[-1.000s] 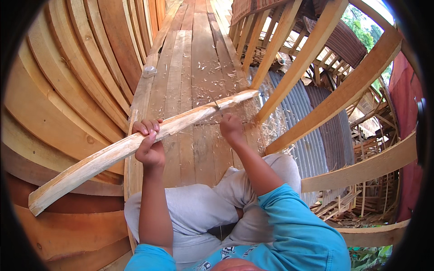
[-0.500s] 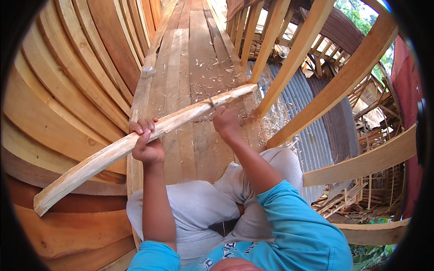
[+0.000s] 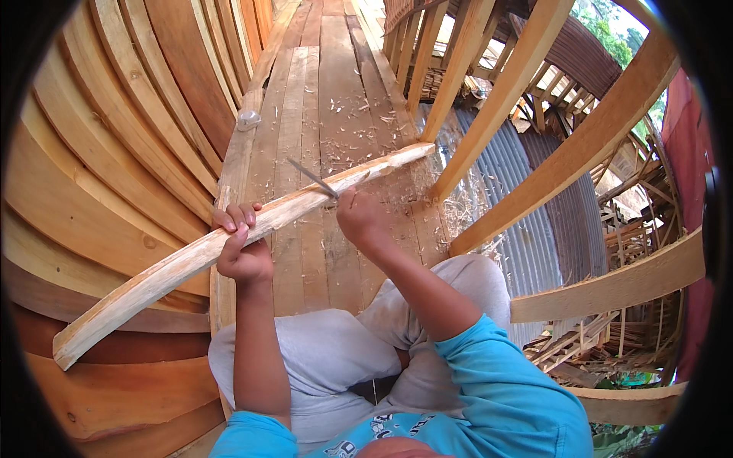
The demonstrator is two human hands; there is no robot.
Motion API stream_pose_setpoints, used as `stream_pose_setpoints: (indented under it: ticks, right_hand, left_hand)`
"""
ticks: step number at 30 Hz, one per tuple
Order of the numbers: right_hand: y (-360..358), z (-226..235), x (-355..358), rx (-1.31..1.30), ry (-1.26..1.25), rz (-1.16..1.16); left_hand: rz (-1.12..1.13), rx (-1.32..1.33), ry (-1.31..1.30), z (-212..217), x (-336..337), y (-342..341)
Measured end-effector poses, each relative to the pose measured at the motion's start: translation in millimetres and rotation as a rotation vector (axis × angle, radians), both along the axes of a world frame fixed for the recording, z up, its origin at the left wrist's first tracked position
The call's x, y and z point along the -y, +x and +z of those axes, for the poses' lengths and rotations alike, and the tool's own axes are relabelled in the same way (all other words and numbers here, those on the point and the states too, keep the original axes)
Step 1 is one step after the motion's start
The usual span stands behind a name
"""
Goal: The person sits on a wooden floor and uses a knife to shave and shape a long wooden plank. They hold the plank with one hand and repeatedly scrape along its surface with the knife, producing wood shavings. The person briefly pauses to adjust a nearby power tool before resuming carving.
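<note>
A long, slightly curved wooden beam (image 3: 164, 276) with a pale, rough-hewn face lies slantwise in front of me. Its far right end rests by the foot of an upright post, and its near left end juts out past the floor's edge. My left hand (image 3: 244, 243) is closed around the beam near its middle, fingers over the far side. In my right hand (image 3: 360, 217) is a knife (image 3: 311, 177), gripped in a fist. The blade crosses the beam's upper face and points up and to the left. My fingers hide its handle.
Curved planks (image 3: 114, 153) form a wall on the left. Wood shavings (image 3: 351, 114) litter the plank floor (image 3: 298, 99). A small clear container (image 3: 248, 120) stands at the left edge. Slanting posts (image 3: 496, 99) rise on the right, with corrugated metal sheets (image 3: 508, 206) below.
My right hand has moved left and slightly nearer along the beam. The knife blade now shows at length. My left hand keeps its hold, and the beam has barely moved.
</note>
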State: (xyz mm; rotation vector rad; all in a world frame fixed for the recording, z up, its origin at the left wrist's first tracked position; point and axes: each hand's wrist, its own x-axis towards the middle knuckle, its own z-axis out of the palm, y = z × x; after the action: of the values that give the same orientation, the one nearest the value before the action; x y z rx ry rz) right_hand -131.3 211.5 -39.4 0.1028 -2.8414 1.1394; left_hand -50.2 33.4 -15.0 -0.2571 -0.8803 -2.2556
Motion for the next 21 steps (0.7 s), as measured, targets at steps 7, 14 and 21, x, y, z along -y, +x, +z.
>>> stream_pose_setpoints:
  ticks: [7, 14, 21]
  right_hand:
    - [-70, -56, -65, -0.071, 0.128, -0.168]
    - [-8, -7, -2, -0.006, 0.009, 0.010]
    - [-96, -74, -106, 0.041, 0.127, -0.321]
  left_hand:
    - [-0.028, 0.023, -0.037, 9, -6, -4]
    - [0.007, 0.000, -0.027, 0, 1, 1]
    - [-0.021, 0.014, -0.061, 8, -6, -4]
